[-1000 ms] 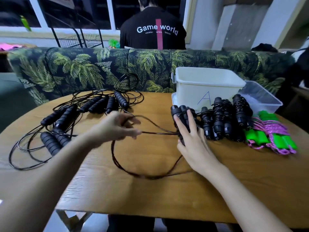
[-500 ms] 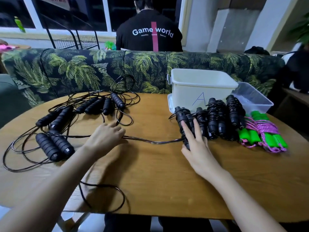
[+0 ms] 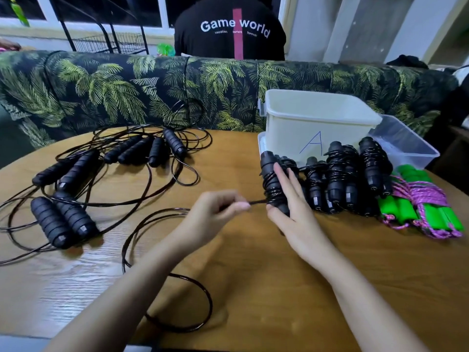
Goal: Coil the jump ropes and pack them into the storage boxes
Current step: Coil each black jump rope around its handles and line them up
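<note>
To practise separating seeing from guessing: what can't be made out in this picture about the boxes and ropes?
- White box floor, head view: hidden by its front wall.
- Clear box contents, head view: partly blocked by coiled ropes.
- Loose rope, head view: passes under left forearm.

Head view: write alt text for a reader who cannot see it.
A person's left hand pinches a black cord taut while the right hand holds the black handles it is wound around, at a wooden table. Uncoiled black ropes lie left; coiled ropes lie right, before a white box marked A.
</note>
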